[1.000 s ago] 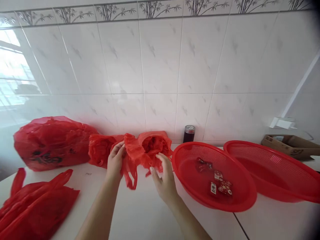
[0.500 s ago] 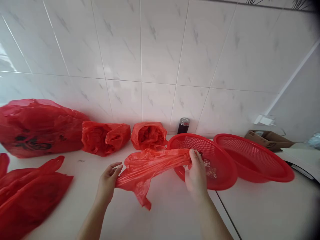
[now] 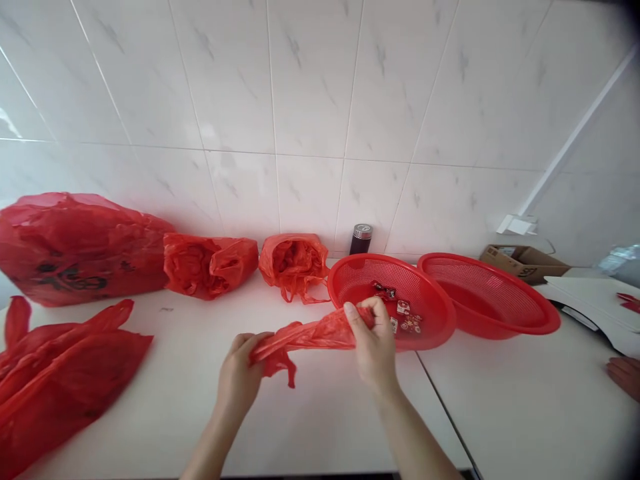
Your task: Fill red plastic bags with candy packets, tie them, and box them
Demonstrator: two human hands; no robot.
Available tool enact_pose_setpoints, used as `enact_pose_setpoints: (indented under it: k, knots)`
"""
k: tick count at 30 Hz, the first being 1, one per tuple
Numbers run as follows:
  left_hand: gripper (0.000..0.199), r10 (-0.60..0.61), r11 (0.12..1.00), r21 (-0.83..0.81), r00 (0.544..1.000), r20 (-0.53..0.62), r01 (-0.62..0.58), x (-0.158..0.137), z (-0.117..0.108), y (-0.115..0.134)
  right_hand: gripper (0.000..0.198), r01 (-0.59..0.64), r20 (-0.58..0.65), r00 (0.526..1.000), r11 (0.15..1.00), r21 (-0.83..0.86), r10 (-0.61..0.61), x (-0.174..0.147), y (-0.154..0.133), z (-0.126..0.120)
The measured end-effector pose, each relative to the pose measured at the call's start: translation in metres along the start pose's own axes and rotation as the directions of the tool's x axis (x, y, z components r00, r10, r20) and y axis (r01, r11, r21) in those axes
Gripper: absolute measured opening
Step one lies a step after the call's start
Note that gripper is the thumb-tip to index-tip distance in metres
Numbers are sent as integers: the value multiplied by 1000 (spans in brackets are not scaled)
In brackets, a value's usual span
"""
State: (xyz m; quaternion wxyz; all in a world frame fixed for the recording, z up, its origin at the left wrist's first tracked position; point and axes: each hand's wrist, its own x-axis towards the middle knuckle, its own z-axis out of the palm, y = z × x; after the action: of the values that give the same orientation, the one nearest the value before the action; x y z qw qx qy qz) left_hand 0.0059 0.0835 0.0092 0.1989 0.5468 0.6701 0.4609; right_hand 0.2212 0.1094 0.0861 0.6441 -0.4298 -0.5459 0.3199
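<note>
A thin red plastic bag point(image 3: 315, 333) is stretched, gathered and wrinkled, between my two hands above the white table. My left hand point(image 3: 243, 373) is closed on its left end, near a dangling handle loop. Its right end is bunched in my right hand point(image 3: 375, 343), thumb on top. Just behind my right hand stands a red plastic basket point(image 3: 345, 267) with perforated sides. Small printed pieces point(image 3: 403, 307) and a dark wrapped item point(image 3: 384, 290) lie inside it. My right hand covers part of the basket's near side.
Rolled red bags point(image 3: 213, 267) and a smaller bundle point(image 3: 294, 257) stand along the tiled wall. A big stuffed bag point(image 3: 85, 253) and flat bags point(image 3: 65, 380) are left. On the right are another basket point(image 3: 500, 300), a carton point(image 3: 525, 263) and another person's hand point(image 3: 625, 377). A dark bottle point(image 3: 361, 240) stands behind.
The bag has been gathered from a loose, spread shape into a narrower strip. My hands have come closer together. Another person's hand has come into view at the right edge.
</note>
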Motion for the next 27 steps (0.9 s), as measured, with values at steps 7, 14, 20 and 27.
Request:
enact_pose_setpoints:
  k: [7, 14, 20, 27]
  knots:
    - [24, -222, 911, -284, 937, 270, 298, -13, -40, 5, 20, 219, 230, 966, 839, -497, -116, -5, 17, -75]
    - [19, -159, 642, -557, 802, 576, 527, -29, -17, 40, 16, 691, 757, 600, 645, -327, -259, -54, -29, -41]
    - [25, -239, 390, -686, 787, 569, 614, -35, -17, 39, 49, 513, 652, 758, 614, -600, 4, -52, 52, -39]
    - [18, -289, 364, -771, 850, 440, 523, -33, -3, 36, 21, 570, 587, 763, 708, -417, -269, -64, 12, -37]
